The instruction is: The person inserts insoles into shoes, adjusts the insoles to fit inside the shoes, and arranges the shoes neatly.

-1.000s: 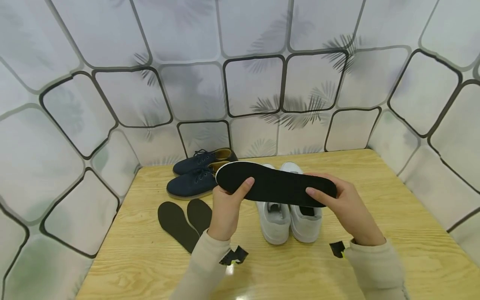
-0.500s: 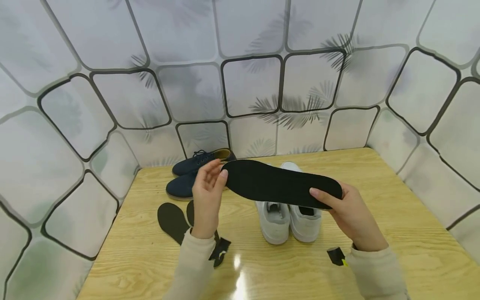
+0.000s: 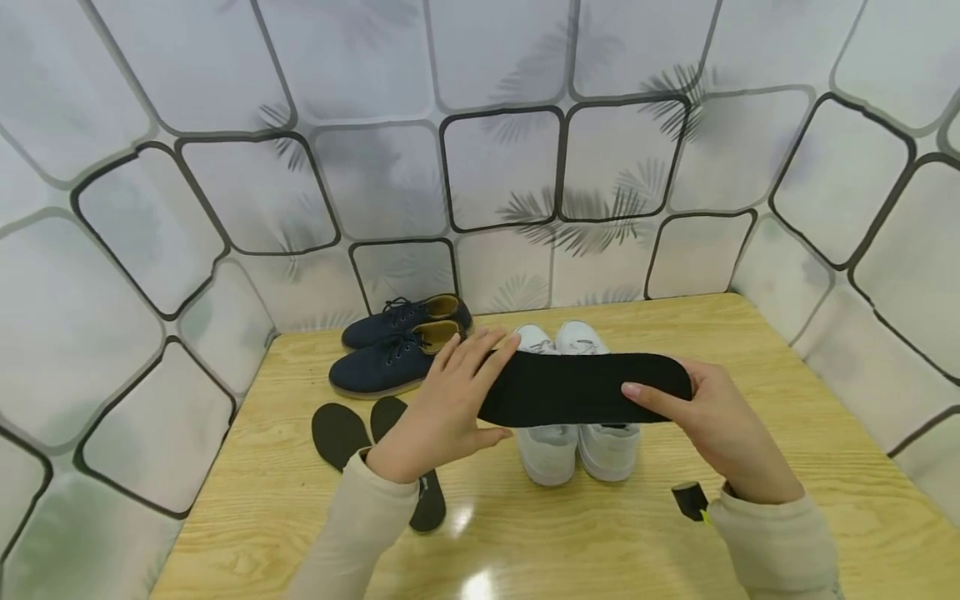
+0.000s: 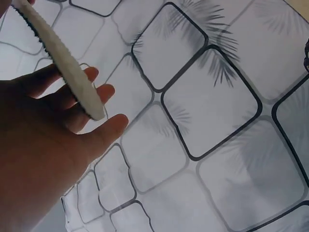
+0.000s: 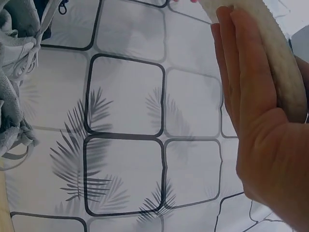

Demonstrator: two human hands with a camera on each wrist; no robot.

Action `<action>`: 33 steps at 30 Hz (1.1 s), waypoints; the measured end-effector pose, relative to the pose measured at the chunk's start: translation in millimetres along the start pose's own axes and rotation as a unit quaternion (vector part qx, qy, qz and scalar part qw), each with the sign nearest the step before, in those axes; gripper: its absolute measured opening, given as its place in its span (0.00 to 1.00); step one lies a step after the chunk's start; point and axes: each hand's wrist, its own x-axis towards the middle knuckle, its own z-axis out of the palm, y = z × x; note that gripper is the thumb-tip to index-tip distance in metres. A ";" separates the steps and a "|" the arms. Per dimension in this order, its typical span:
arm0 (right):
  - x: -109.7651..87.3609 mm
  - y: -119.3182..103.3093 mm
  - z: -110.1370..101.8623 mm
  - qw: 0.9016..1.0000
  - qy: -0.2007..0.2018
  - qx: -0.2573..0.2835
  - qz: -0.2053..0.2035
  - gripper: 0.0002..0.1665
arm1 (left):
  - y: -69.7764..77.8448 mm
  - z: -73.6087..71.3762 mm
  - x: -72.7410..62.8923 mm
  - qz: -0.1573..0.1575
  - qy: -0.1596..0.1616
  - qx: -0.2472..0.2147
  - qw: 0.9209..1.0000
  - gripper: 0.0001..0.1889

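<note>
Black on the face turned toward the person, the insole (image 3: 585, 390) is held above the table (image 3: 247, 508), between the left hand (image 3: 442, 408) and the right hand (image 3: 720, 425). Its long axis runs left to right, crosswise to the pair of white shoes (image 3: 547, 458), which stand side by side with heels near and toes far. In the head view the insole covers the middle of both shoes; the height of the gap cannot be told. The right hand grips the right end: its thumb lies on the black face, and its fingers extend along the pale underside, as the right wrist view shows. The left hand is at the left end, its fingers extended across that end and its thumb set apart toward the near side, so it does not pinch the insole. Whether these fingers press or only touch cannot be determined. Relative to the fingers, the insole extends leftward from the right hand and ends among the left fingers; only the right hand clearly grips it. Two dark insoles (image 3: 337, 437) lie flat on the table at left, partly hidden by the left hand and sleeve (image 3: 360, 517). Navy shoes (image 3: 378, 367) stand at far left, toes pointing left.
</note>
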 end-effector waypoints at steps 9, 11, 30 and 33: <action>1.5 -2.2 10.0 0.948 0.129 -0.248 -0.149 0.26 | -0.1 5.8 5.5 -0.011 0.000 -0.027 1.000 0.41; 4.1 -5.1 17.9 0.896 0.179 -0.325 -0.245 0.30 | -0.4 7.1 9.6 -0.010 0.013 -0.005 1.000 0.39; 33.2 -8.0 54.8 0.790 0.052 -0.535 -0.296 0.37 | 1.4 15.4 46.7 0.056 0.069 0.044 0.995 0.30; 35.0 -6.7 44.1 0.830 0.044 -0.491 -0.260 0.32 | -1.8 22.1 47.3 0.018 0.132 0.027 0.991 0.39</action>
